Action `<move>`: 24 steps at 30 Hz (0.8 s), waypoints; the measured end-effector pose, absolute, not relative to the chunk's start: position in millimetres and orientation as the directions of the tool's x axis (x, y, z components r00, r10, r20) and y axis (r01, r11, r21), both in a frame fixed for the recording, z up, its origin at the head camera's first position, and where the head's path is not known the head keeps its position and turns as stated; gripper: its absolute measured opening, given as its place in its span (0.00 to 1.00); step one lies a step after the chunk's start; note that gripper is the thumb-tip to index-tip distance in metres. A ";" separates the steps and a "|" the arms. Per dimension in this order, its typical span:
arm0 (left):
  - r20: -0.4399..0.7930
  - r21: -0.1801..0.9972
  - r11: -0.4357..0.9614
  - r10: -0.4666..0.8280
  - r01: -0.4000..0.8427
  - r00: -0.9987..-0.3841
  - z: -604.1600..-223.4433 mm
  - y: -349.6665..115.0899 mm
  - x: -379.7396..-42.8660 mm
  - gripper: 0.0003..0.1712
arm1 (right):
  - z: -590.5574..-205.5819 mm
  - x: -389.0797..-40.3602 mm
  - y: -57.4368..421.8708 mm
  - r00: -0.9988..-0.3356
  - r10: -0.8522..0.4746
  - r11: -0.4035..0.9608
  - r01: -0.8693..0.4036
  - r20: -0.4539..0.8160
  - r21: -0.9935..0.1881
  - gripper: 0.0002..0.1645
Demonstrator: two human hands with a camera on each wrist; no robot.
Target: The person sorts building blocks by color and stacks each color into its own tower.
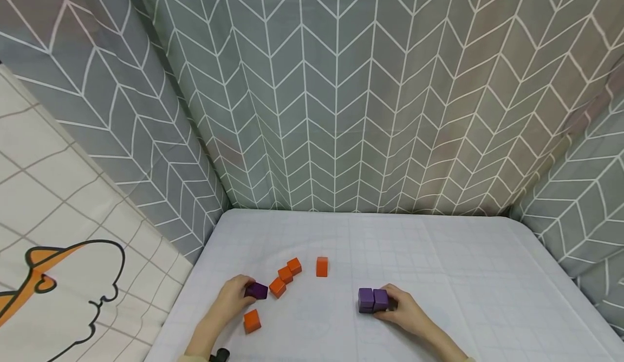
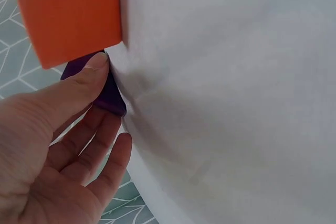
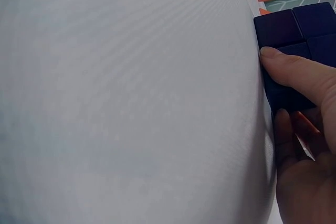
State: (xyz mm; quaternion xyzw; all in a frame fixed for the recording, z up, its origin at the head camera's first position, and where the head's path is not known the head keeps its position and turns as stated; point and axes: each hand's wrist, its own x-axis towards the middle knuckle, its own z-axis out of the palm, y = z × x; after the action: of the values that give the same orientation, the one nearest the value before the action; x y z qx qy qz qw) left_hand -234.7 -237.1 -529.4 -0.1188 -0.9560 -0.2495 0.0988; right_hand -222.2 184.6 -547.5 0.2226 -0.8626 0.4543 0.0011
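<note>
Gripping two-handed
Pinching a purple block [image 1: 258, 291] in left hand [image 1: 231, 298] — with orange blocks [image 1: 285, 275] just beyond the fingertips; clasping a purple cluster [image 1: 372, 300] in right hand [image 1: 404, 310] — between thumb and fingers.

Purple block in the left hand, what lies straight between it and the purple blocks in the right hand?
In the head view: one orange block near the left purple block, then bare white cloth up to the right purple blocks.

Curtained-off booth (chevron drapes [image 1: 336, 107] on three sides), white-clothed table [image 1: 463, 275]
</note>
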 end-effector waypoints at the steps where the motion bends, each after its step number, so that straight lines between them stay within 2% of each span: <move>1: 0.250 0.452 0.848 0.177 0.276 -0.952 -530.1 -237.2 -234.8 0.18 | -543.3 -220.2 183.1 -0.902 -0.382 0.491 -0.383 0.202 -0.783 0.20; 7: 0.242 0.461 0.845 0.174 0.271 -0.955 -530.6 -237.1 -235.7 0.17 | -526.8 -213.3 177.8 -0.902 -0.378 0.483 -0.383 0.207 -0.788 0.19; 13: 0.238 0.424 0.862 0.190 0.278 -0.952 -522.5 -235.8 -241.0 0.16 | -547.7 -221.8 185.7 -0.897 -0.384 0.477 -0.397 0.221 -0.784 0.20; 17: 0.263 0.401 0.876 0.171 0.269 -0.950 -505.2 -233.5 -248.2 0.17 | -558.0 -226.0 190.2 -0.896 -0.389 0.459 -0.392 0.217 -0.797 0.21; 24: 0.381 0.379 0.873 0.153 0.305 -0.912 -459.8 -214.3 -259.5 0.19 | -559.5 -225.6 188.8 -0.875 -0.399 0.413 -0.437 0.273 -0.799 0.20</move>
State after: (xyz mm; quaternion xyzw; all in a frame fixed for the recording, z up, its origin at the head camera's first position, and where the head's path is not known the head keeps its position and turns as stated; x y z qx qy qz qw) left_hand -259.5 -214.3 -459.8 -0.1203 -0.9524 -0.2209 0.1724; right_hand -225.6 188.8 -559.5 0.2490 -0.8402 0.4813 0.0196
